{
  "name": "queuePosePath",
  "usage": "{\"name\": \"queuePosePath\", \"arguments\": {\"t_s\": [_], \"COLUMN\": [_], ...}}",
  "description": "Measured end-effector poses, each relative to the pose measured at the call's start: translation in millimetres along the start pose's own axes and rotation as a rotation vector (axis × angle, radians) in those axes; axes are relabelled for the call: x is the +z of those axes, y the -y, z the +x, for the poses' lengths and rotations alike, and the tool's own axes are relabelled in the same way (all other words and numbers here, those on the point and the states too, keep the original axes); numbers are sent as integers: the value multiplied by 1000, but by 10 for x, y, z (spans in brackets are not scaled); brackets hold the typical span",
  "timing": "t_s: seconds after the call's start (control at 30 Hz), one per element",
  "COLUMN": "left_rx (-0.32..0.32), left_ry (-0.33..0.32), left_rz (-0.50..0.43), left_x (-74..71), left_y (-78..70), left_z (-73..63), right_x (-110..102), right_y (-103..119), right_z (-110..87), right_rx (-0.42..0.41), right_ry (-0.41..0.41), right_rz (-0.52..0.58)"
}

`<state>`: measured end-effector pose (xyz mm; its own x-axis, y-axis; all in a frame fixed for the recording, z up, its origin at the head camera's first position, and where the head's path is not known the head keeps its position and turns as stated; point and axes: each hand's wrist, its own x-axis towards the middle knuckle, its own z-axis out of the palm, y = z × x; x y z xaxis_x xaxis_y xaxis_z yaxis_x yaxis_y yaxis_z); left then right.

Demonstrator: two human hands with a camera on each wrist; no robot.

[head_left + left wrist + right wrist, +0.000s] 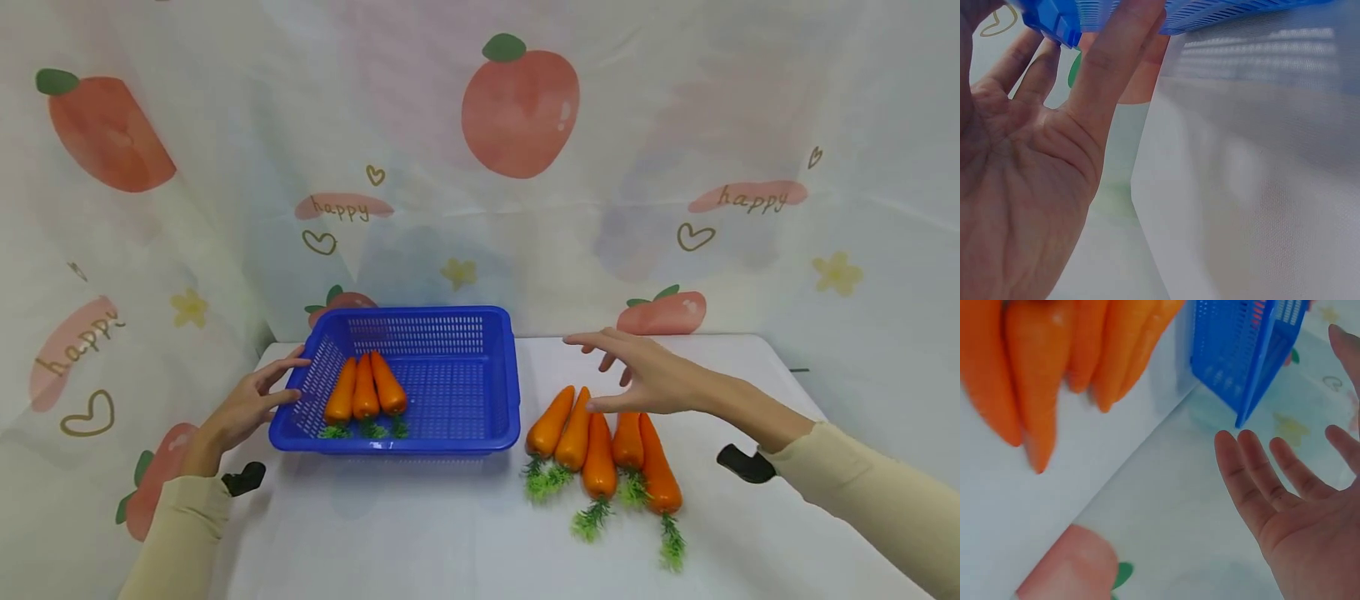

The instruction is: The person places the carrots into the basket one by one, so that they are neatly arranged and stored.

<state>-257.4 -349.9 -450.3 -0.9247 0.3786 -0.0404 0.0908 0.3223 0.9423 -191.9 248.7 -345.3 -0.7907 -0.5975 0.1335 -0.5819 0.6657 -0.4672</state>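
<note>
Touching the blue basket [420, 445] at its 9 o'clock side, the left hand [251, 403] has its fingers spread and rather straight; how firm this contact is, I cannot tell. Inside the basket, toward 9 o'clock, three carrots [365, 390] lie side by side, with their leafy ends pointing to 6 o'clock. Five other carrots [598, 458] lie in a loose group on the white table [420, 533], between 3 and 4 o'clock from the basket. Near the tips of this group, at about 1 o'clock from its middle, the right hand [656, 375] hangs with spread fingers and with the thumb apart, and it holds nothing. At 12 o'clock hangs a cloth [405, 100] with printed fruits.
</note>
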Motion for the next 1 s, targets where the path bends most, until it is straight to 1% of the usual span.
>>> {"name": "queuePosePath", "arguments": {"t_s": [0.23,0.33,0.43,0.6,0.7,0.83,1.0], "left_rx": [3,2,-1,-8,-5,-3,-4], "left_ry": [-1,-2,-2,-8,-7,-4,1], "left_rz": [-6,-3,-2,0,-1,3,3], "left_x": [-3,-5,-5,0,3,8,9], "left_y": [-17,-20,-23,-21,-16,-21,-23], "left_z": [-16,-22,-23,-15,-14,-17,-13], "right_x": [-74,-81,-74,-46,-16,24,83], "right_y": [-153,-194,-226,-268,-287,-322,-375], "right_z": [-486,-656,-785,-910,-950,-991,-1017], "right_rx": [15,27,45,91,121,168,242], "right_ry": [-113,-140,-161,-191,-190,-176,-129], "right_rz": [-11,-20,-22,-9,18,81,197]}}
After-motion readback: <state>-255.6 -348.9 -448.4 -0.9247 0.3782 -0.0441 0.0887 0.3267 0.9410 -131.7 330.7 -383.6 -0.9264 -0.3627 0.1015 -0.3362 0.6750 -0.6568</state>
